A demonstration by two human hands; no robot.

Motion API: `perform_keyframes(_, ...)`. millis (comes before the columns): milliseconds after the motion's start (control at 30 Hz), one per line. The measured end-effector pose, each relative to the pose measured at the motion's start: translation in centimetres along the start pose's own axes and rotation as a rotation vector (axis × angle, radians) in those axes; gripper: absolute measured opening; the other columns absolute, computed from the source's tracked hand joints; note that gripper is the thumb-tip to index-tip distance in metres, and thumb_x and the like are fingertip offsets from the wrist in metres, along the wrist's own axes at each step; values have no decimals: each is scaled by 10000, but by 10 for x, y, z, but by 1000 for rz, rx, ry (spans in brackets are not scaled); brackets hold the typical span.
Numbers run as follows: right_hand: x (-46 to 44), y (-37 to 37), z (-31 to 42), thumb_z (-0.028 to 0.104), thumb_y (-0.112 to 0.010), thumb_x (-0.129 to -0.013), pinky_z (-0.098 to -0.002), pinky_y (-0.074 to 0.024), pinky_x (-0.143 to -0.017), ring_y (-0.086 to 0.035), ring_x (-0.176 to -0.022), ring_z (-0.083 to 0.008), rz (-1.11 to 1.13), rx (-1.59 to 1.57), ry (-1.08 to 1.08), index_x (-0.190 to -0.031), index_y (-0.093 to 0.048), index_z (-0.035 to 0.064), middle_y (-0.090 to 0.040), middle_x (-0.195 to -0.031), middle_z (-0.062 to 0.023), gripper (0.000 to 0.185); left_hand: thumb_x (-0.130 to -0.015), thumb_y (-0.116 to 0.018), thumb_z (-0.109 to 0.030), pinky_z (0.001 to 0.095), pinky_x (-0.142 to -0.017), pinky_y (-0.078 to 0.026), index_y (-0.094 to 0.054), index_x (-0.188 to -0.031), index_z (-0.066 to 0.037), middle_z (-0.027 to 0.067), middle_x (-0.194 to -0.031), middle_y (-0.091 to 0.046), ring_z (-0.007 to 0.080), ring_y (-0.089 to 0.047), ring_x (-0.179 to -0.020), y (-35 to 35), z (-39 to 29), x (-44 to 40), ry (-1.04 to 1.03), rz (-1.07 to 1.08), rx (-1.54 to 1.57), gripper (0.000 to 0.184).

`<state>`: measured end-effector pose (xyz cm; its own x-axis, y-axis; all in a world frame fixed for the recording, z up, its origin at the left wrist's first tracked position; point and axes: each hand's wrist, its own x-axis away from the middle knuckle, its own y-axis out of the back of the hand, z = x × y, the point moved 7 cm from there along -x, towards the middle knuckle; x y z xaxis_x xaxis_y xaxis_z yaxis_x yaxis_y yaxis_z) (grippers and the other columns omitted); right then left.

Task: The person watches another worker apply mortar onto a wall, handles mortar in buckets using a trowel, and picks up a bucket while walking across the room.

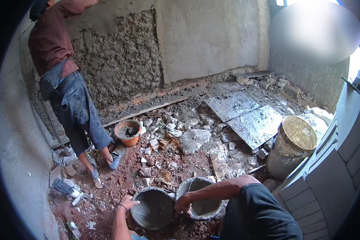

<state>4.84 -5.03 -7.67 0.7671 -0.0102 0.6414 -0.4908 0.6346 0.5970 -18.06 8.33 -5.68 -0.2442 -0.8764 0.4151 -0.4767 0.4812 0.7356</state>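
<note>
Two dark, mortar-crusted buckets stand side by side on the red soil near my legs. My left hand point(128, 202) is closed on the left rim of the left bucket point(153, 209), whose inside looks grey and wet. Between the two buckets, my right hand point(183, 204) has its fingers wrapped at the left rim of the right bucket point(206, 207). That one holds some grey material low inside, partly hidden by my right forearm.
A co-worker point(54, 48) stands at the left, facing the rough wall point(116, 60). An orange bucket point(128, 133) with mortar is by their feet. Rubble point(194, 141), flat boards point(255, 126), a tall dirty bucket point(294, 146) and stacked blocks point(308, 208) lie ahead and right.
</note>
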Motion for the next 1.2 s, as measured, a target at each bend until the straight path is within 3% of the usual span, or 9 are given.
perform_keyframes(133, -21, -11, -21, 346, -830, -568, -407, -491, -562, -627, -651, -269, -65, 19, 83, -831, -628, -9, -639, -698, -155, 485, -679, -762, -343, 342, -767, -470, -675, -969, -40, 131, -883, -673, 219, -632, -802, 2, -10, 7, -22, 17, 13, 429)
perform_keyframes(267, -17, -6, -14, 352, -829, -561, -410, -487, -575, -623, -656, -273, -81, 51, 108, -844, -632, -4, -636, -696, -159, 496, -704, -751, -218, 333, -732, -483, -705, -914, -63, 93, -826, -682, 182, -636, -746, 7, -19, 15, 2, -34, 2, 266)
perform_keyframes(367, 6, 6, 8, 133, -768, -634, -372, -532, -536, -640, -693, -253, -3, 72, 39, -1078, -622, 38, -657, -789, -159, 477, -705, -750, -221, 329, -733, -483, -705, -916, -65, 93, -827, -683, 181, -637, -749, 9, -24, 19, 9, -29, 31, 267)
perform_keyframes(533, 9, 8, 8, 46, -660, -684, -395, -533, -560, -636, -718, -274, 14, 95, -11, -1112, -593, 36, -656, -837, -157, 433, -670, -754, -391, 366, -764, -468, -667, -906, -20, 149, -866, -662, 254, -630, -811, 5, -17, 13, -12, 0, 16, 448)
perform_keyframes(767, -6, -4, -3, 154, -787, -629, -394, -532, -577, -631, -737, -269, -2, 102, 69, -1015, -629, 22, -654, -832, -144, 437, -688, -749, -320, 343, -764, -473, -683, -936, -50, 124, -850, -673, 218, -634, -793, 5, -18, 14, -3, -4, 20, 373)
perform_keyframes(833, -12, -3, -11, 341, -830, -549, -426, -450, -582, -596, -638, -295, -90, -4, 114, -745, -615, -13, -610, -666, -166, 458, -712, -736, -257, 334, -776, -476, -690, -965, -64, 115, -855, -682, 207, -643, -790, 6, -18, 15, 3, -11, -3, 321)
perform_keyframes(967, -7, 0, -7, 338, -828, -552, -425, -458, -593, -603, -660, -306, -80, -42, 81, -779, -625, -15, -616, -684, -174, 466, -721, -729, -250, 332, -781, -474, -690, -971, -71, 110, -857, -683, 199, -642, -789, 5, -15, 11, 7, -1, -16, 310)
perform_keyframes(1033, 4, 8, 8, 196, -812, -599, -393, -520, -553, -636, -718, -257, -54, 125, 69, -969, -646, 26, -656, -816, -145, 440, -723, -726, -248, 333, -769, -475, -692, -957, -74, 103, -837, -683, 183, -639, -776, 2, -11, 9, -8, 13, 20, 292)
perform_keyframes(1200, -14, -9, -13, 196, -811, -596, -391, -522, -571, -638, -727, -256, -50, -31, 103, -953, -653, 20, -664, -807, -138, 428, -685, -758, -357, 337, -695, -469, -672, -812, -30, 109, -752, -647, 187, -592, -692, 1, -4, 0, -112, -16, 9, 361)
